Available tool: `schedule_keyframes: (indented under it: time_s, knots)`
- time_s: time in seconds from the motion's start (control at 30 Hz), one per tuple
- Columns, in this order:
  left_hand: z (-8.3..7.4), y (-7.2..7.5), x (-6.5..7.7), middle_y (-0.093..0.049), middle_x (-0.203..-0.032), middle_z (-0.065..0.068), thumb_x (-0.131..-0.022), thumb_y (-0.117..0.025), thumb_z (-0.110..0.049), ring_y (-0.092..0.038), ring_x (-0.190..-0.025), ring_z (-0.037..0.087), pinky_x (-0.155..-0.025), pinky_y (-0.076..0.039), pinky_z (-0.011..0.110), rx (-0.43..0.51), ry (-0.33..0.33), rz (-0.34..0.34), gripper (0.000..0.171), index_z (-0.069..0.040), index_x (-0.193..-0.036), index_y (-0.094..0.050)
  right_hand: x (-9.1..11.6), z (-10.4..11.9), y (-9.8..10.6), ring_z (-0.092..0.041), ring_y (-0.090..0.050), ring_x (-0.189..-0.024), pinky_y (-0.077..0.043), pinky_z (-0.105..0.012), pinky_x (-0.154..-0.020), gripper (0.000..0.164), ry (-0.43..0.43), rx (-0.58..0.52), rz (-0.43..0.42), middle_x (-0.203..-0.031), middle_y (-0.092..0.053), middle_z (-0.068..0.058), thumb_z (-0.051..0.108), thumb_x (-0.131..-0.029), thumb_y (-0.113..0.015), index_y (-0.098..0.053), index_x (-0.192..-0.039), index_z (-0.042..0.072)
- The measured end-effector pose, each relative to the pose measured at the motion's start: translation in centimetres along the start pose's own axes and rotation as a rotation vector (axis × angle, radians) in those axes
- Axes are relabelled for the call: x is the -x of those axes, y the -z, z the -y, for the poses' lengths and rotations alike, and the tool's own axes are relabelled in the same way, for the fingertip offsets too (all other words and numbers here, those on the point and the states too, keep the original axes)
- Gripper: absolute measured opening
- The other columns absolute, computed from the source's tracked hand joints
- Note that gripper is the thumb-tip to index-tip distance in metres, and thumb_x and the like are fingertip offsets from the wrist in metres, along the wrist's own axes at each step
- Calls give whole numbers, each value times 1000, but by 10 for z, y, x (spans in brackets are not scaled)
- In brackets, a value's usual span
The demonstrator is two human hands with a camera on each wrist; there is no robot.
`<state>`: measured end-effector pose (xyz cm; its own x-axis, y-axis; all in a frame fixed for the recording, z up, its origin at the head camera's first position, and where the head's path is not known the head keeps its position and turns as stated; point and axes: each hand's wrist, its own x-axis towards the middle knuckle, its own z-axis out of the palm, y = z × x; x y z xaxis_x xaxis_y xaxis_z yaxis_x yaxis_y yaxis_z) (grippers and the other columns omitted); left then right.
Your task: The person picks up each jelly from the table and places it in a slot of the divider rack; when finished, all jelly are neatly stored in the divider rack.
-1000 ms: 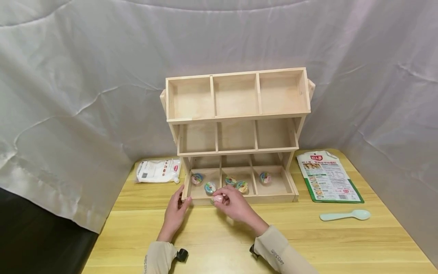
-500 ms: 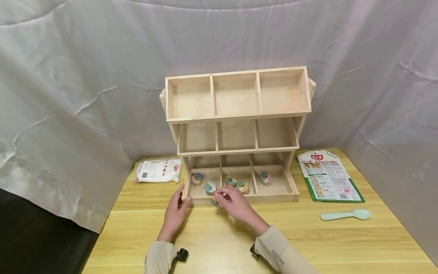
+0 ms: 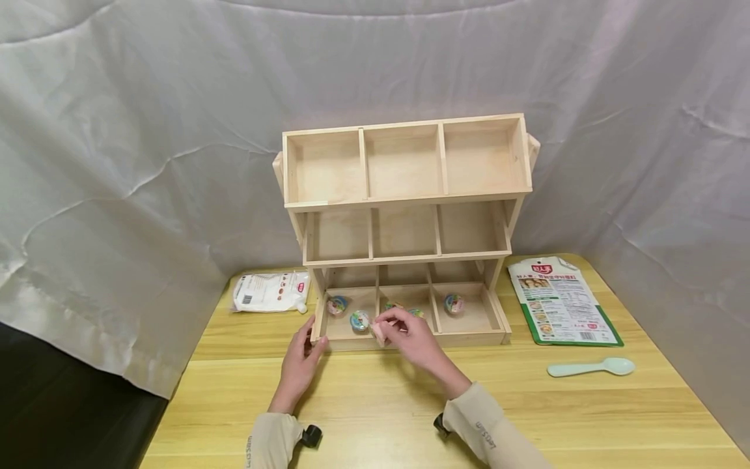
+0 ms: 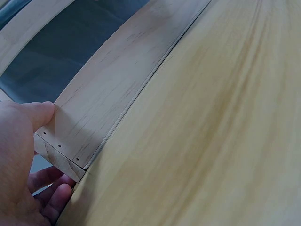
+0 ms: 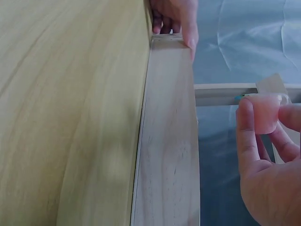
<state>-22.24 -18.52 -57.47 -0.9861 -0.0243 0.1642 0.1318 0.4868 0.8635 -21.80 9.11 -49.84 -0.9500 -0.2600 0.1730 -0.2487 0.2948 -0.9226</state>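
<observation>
My right hand (image 3: 415,342) pinches a small pink jelly cup (image 5: 266,113) between thumb and fingers, over the front board of a three-tier wooden shelf (image 3: 407,261). My left hand (image 3: 300,366) grips the front left corner of the bottom tier, its thumb (image 4: 43,113) on the front board and the other fingers curled round the side. In the bottom tier, the left compartment holds two jelly cups, one at the back (image 3: 336,305) and one in front (image 3: 360,320). Two more in the middle compartment are partly hidden by my right hand. Another jelly cup (image 3: 454,303) sits in the right compartment.
A white pouch (image 3: 272,292) lies on the table left of the shelf. To the right are a green-and-white food packet (image 3: 565,303) and a pale green spoon (image 3: 592,368). Grey curtain (image 3: 404,65) hangs behind and at both sides.
My right hand has shifted slightly right and up with the jelly cup, which has turned in its fingers. It now covers more of the middle compartment's cups. My left hand has stayed put.
</observation>
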Motion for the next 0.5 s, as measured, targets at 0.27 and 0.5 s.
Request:
schedule_keyframes:
  time_s: [0.27,0.5]
  knots:
    - [1,0,1,-57,-140,21,-105,-62,-32,-60,-120,31,-96,-50,34,-5,-12,-5,64,-10,-160,-39,1,0,9,-21,-68,-89,-60,-41,-80,20,-5,-72,-19,-111,-70,-14,16,-101,-69,-70,-117,5]
    - [0,1,0,-56,-142,19,-105,-62,-35,-58,-121,28,-99,-48,36,6,27,17,65,-15,-161,-37,2,-3,17,-21,-66,-95,-58,-25,-83,33,-19,-195,-85,-114,-66,-20,6,-96,-72,-67,-128,-1]
